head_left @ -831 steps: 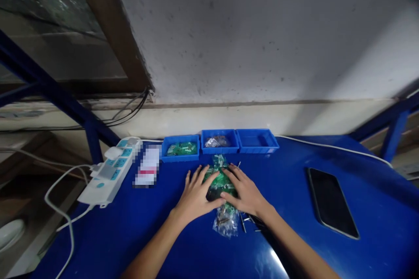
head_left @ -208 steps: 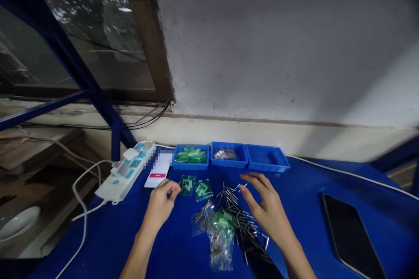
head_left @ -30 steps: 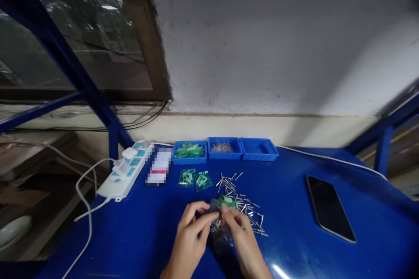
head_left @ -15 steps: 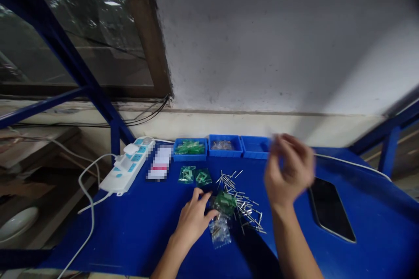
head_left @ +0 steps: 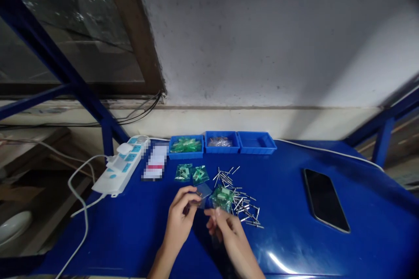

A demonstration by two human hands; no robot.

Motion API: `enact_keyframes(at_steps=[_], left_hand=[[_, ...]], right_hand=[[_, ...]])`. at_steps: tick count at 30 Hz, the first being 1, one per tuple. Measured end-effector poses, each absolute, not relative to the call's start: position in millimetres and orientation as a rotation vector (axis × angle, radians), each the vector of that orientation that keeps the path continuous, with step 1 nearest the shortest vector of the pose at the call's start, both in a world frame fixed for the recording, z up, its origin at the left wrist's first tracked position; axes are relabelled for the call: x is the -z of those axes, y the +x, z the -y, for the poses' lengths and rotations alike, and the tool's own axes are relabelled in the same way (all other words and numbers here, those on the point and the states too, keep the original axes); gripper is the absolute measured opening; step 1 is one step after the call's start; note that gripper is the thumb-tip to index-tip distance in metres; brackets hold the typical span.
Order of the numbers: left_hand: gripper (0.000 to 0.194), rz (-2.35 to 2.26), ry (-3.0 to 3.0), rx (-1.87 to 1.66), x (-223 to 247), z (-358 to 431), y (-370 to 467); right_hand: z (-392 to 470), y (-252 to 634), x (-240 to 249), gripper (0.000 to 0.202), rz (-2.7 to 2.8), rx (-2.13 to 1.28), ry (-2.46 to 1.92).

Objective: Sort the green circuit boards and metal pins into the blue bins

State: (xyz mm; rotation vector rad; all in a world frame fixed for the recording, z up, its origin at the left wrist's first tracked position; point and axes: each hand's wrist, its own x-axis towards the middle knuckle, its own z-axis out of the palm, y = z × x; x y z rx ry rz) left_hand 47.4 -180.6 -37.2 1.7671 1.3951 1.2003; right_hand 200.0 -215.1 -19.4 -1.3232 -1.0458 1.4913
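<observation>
My left hand is closed on a small clear plastic bag, with small brownish pieces at its fingertips. Just right of it, my right hand has thumb and fingers pinched together beside the bag's lower edge; what they hold I cannot make out. Beyond my right fingers lies a green packet with pale pieces in it. Loose metal pins are scattered to its right. Two more green packets, a left one and a right one, lie flat behind my left hand.
Three blue trays stand along the wall: one with green packets, one with clear packets, and a bare one. A power strip with cables and a blurred-out rectangle are left. A phone lies right.
My right hand has come down and left from above the table to beside my left hand. My left hand, earlier resting with fingers spread, now holds a clear bag. The view shifted slightly.
</observation>
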Motion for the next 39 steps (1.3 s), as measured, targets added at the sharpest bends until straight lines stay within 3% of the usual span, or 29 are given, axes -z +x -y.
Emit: enact_keyframes(at_steps=[3, 9, 12, 16, 20, 25, 29, 34, 37, 39], left_hand=[[0.021, -1.319, 1.916, -1.253, 26.8, 188.6, 51.8], [0.028, -1.414, 1.973, -1.136, 25.8, 191.7, 53.2], [0.037, -1.512, 1.834, -1.065, 28.4, 189.2, 50.9], [0.030, -1.528, 1.578, -1.009, 24.5, 193.0, 52.7], [0.046, -1.478, 1.320, -1.011, 19.9, 203.4, 58.5], [0.034, -1.422, 1.323, -1.000, 15.0, 207.7, 58.9], [0.016, -1.430, 1.764, -1.148, 11.0, 207.8, 53.1], [0.028, -1.254, 2.201, -1.116, 11.6, 208.0, 52.5], [0.029, -1.299, 2.222, -1.081, 15.8, 201.7, 56.4], [0.027, -1.435, 2.163, -1.027, 21.0, 194.3, 59.1]], right_hand=[[210.8, 193.6, 18.4, 0.046, 0.871, -1.639, -1.225], [203.4, 197.4, 19.9, 0.036, 0.928, -1.551, -1.220], [205.9, 203.7, 22.7, 0.029, 1.075, -1.262, -1.303], [209.1, 211.7, 21.7, 0.012, 1.416, -0.679, -1.264], [211.4, 211.0, 22.8, 0.022, 1.633, -0.444, -1.114], [214.5, 203.9, 28.7, 0.029, 1.683, -0.516, -1.110], [214.0, 200.9, 23.7, 0.020, 1.390, -0.915, -1.249], [205.6, 200.6, 16.0, 0.032, 0.970, -1.399, -1.267], [197.1, 211.3, 1.5, 0.028, 1.027, -1.231, -1.242], [190.2, 225.6, -17.3, 0.020, 1.107, -0.830, -1.249]])
